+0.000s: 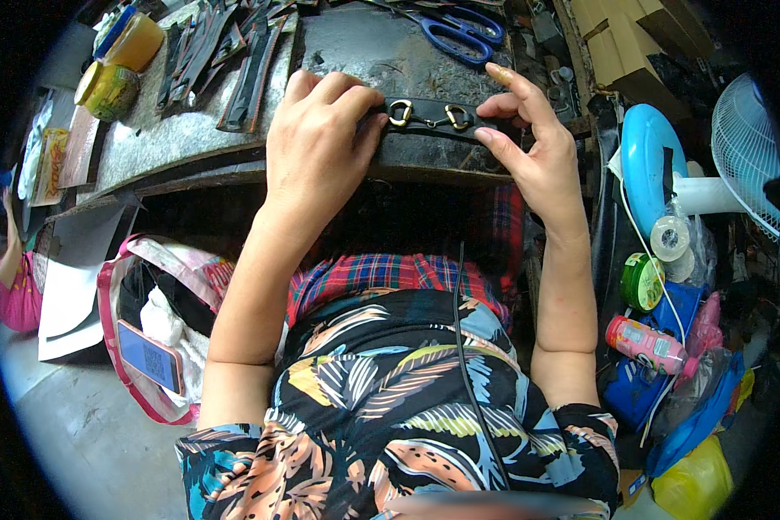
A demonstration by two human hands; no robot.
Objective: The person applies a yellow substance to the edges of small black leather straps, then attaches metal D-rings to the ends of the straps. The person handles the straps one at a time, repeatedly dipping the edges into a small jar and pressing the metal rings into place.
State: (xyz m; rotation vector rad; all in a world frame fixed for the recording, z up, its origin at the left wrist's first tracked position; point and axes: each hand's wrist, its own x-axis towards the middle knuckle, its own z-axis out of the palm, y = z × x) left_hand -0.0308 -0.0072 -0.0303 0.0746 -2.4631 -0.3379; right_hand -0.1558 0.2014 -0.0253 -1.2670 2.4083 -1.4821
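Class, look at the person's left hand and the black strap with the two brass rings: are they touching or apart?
Touching. The head view shows the left hand lying on the black strap, fingers covering its left end beside the brass rings.
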